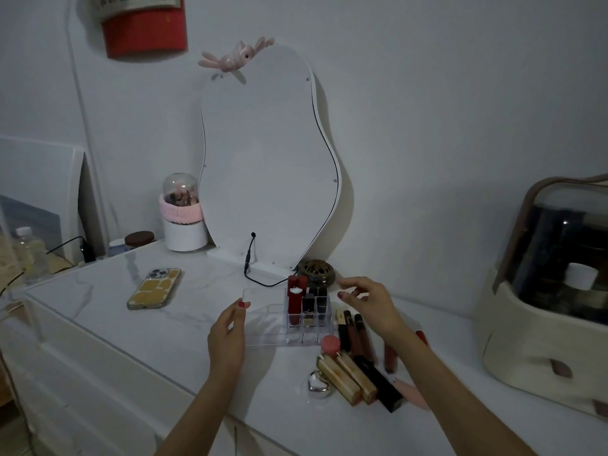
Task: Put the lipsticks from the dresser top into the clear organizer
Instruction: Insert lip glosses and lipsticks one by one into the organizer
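The clear organizer (263,319) sits on the white dresser top (171,327). Its right-hand slots hold a tall red lipstick (295,299) and a few dark ones (314,304). My left hand (228,337) rests against the organizer's left side, thumb on its edge. My right hand (368,302) hovers just right of the filled slots, fingers spread and empty. Several lipsticks lie loose on the dresser to the right: gold tubes (348,378), a black tube (378,383), brown gloss tubes (357,337), a pink-capped one (330,344) and a silver heart-shaped case (318,384).
A wavy mirror (263,159) leans on the wall behind, its black cable (250,268) trailing to the organizer. A brass bowl (316,273) stands behind the slots. A phone (154,288) lies at the left; a brush holder (182,218) behind it. A beige cosmetics case (552,291) fills the right.
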